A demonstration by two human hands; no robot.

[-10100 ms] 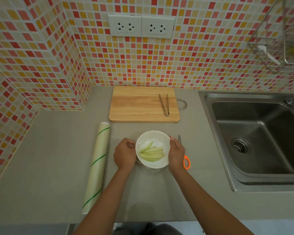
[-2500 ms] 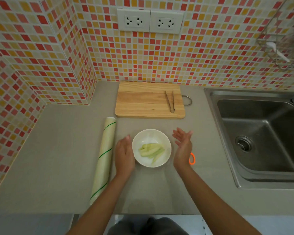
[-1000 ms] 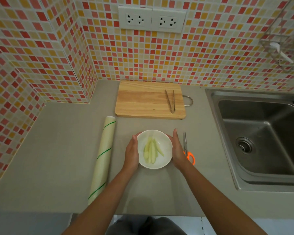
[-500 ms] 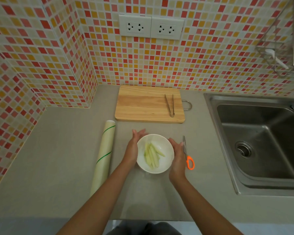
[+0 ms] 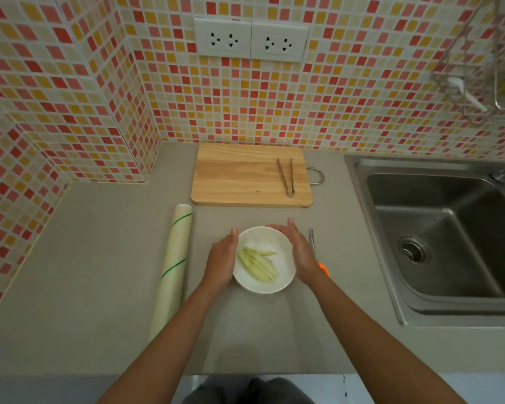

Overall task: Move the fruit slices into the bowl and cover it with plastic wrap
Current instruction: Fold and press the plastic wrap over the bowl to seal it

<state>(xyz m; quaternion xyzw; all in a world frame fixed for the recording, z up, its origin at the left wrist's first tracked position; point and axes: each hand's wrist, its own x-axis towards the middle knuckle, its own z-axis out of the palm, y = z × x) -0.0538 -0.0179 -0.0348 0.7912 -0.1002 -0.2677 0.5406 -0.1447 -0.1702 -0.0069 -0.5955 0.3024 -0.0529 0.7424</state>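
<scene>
- Nearest the camera, two bare forearms reach forward from the counter's (image 5: pixel 70 272) front edge and converge on a white bowl (image 5: pixel 260 284) on the grey surface.
- The left hand (image 5: pixel 220 263) lies flat against the bowl's side at 9 o'clock, fingers straight and together, palm against the wall, pressing rather than clasping it.
- The right hand (image 5: pixel 299 253) cups the bowl's rim from 3 o'clock round to about 1 o'clock, fingers extended and curved along the far edge, likewise laid on and not clenched.
- The fruit slices (image 5: pixel 257 265), pale green strips, lie inside the bowl in a loose bundle slanting from upper left to lower right.
- Whether plastic film lies over the bowl cannot be told from this view.
- Orange-handled scissors (image 5: pixel 312 240) lie on the counter just beside the right hand at 3 o'clock of the bowl; the hand hides most of the handle, and the metal blades point away from the person.
- A roll of plastic wrap (image 5: pixel 172 269) with thin green lines lies lengthwise at 9 o'clock of the bowl, apart from the left hand.
- At 12 o'clock, farther back, a wooden cutting board (image 5: pixel 245 176) lies against the tiled wall, its metal hanging loop sticking out on the right.
- Metal tongs (image 5: pixel 286 177) rest on the board's right part, arms slightly apart and pointing toward the wall.
- At 2 to 3 o'clock a stainless steel sink (image 5: pixel 438 246) is set into the counter, well apart from the bowl.
- On the mosaic wall above the board sit two white double sockets (image 5: pixel 251 39).
</scene>
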